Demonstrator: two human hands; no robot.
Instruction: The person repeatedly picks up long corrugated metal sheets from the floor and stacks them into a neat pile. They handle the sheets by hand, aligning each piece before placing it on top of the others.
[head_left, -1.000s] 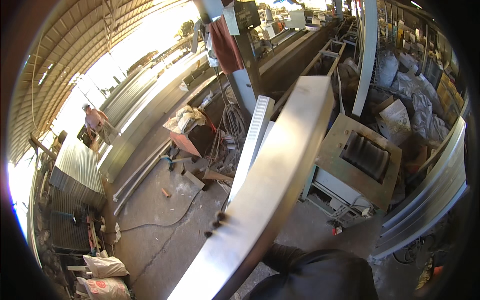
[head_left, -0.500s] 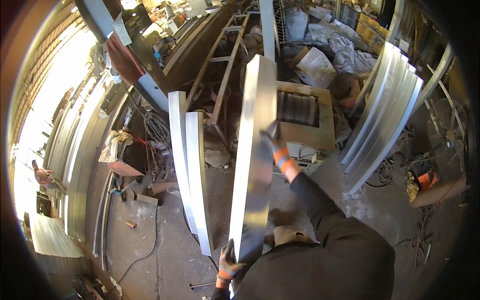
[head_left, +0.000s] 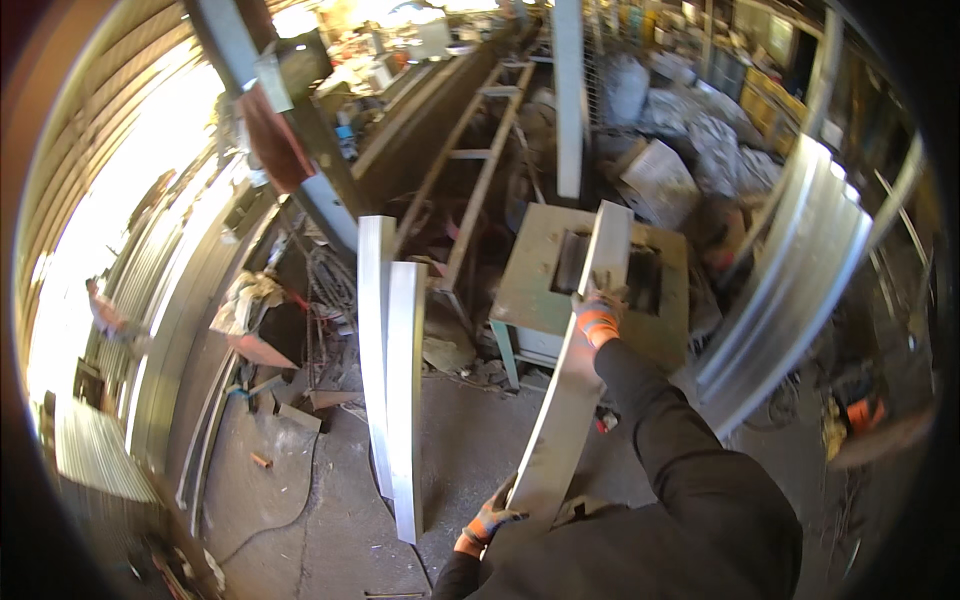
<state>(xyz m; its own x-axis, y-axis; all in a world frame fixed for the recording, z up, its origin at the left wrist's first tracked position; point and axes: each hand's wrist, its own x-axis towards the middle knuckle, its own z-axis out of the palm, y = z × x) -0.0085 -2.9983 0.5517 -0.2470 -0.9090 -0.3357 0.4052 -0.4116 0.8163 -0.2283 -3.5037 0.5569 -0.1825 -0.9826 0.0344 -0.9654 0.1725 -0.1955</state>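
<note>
A long silver metal profile (head_left: 572,400) slants up and away in front of me, its far end above a greenish table (head_left: 525,260) with a dark opening. My right hand (head_left: 600,308), in an orange and grey glove, grips its upper part, fingers lying over the face. Lower down, my left hand (head_left: 490,520), gloved alike, grips the left edge near my body. The profile's near end is hidden by my dark sleeve and body. Left of it, two more silver profiles (head_left: 405,400) stand side by side, close to upright.
More long metal profiles (head_left: 790,270) lean at the right. Stacked lengths (head_left: 165,340) lie at the far left, where another person's hand (head_left: 105,312) shows, blurred. A ladder-like frame (head_left: 470,155), posts (head_left: 568,100) and sacks (head_left: 690,120) stand beyond. A cable (head_left: 300,500) crosses the floor.
The held profile has swung to the right, its far end now above the table. Both hands have moved right with it, the right hand also lower. The view has shifted slightly.
</note>
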